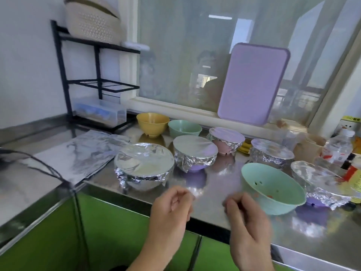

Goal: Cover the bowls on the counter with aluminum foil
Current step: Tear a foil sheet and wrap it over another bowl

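Two bare hands hover over the front edge of a steel table [213, 182] in a kitchen with green cabinet fronts [109, 222]. The left hand [172, 204] and right hand [246, 214] are both loosely curled, thumb near fingertips; the frame is blurred, and whether either grip pinches anything cannot be told.

Five bowls on the table already wear foil. The large foil-covered bowl [144, 166] stands just ahead of the left hand, its foil crimped under the rim. Behind it and to the right sits a covered purple bowl [195, 153], then a covered pink bowl [226, 140] nearer the window. Further right are another covered bowl [272, 151] and, at the far right, a covered bowl [320, 182] with loose foil spread around its purple base.

Three bowls remain bare: a mint-green bowl with holes [273, 189], tilted and just beside the right hand, a yellow bowl [152, 124] and a green bowl [184, 128] side by side at the back by the window ledge.

Flat foil sheets [82, 153] lie on the table to the left, near the large covered bowl. A lilac cutting board [254, 83] leans against the window. A black rack [95, 75] in the corner carries a woven basket [91, 18] on top and a clear plastic box [101, 112] below. A plastic bottle [338, 147] stands at the right edge.
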Available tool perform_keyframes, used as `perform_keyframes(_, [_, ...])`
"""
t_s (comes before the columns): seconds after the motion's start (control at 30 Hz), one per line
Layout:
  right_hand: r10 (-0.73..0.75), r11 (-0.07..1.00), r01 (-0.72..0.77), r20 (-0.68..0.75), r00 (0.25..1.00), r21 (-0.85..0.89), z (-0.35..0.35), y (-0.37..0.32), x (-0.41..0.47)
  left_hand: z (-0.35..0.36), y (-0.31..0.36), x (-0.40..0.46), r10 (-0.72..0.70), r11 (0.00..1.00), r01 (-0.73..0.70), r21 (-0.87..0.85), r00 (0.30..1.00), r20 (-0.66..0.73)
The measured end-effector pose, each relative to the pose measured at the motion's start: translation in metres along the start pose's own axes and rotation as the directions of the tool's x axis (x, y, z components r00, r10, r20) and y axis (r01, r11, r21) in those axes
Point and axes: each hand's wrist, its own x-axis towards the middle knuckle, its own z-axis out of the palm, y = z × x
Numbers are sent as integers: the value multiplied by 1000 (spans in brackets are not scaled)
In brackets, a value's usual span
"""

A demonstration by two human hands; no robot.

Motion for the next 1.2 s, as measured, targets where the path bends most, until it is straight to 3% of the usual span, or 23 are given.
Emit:
perform_keyframes(0.1, [-134, 991, 135, 216, 967, 8, 65, -36, -1, -54, 25, 0, 95, 994, -90, 54, 990, -99])
perform_keyframes(0.2, [-223, 974, 221, 404, 887, 52, 126, -68, 0, -108, 44, 8, 164, 979, -126, 158, 953, -255])
perform_keyframes(0.37, [-254, 950, 312, 599, 759, 8, 225, -100, 2, -196, 46, 36, 185, 940, 5, 341, 833, -521])
perform_keyframes(0.47, [-167, 931, 348, 723, 670, -107, 282, -103, 11, -235, 44, 61, 168, 846, 172, 504, 811, -560])
perform_keyframes(0.63, [6, 852, 434, 833, 553, -294, 351, -92, 27, -274, 43, 89, 53, 635, 346, 691, 872, -486])
perform_keyframes(0.77, [129, 825, 384, 800, 585, -414, 372, -75, 29, -285, 31, 86, -11, 477, 403, 781, 891, -453])
perform_keyframes(0.93, [85, 828, 378, 760, 645, -413, 378, -65, 30, -292, 23, 82, 30, 582, 377, 721, 876, -482])
perform_keyframes(1.1, [72, 860, 349, 765, 640, -373, 375, -65, 35, -295, 21, 81, 40, 470, 314, 825, 926, -375])
perform_keyframes(1.2, [86, 868, 347, 795, 600, -356, 372, -66, 35, -297, 25, 82, 57, 418, 311, 854, 929, -367])
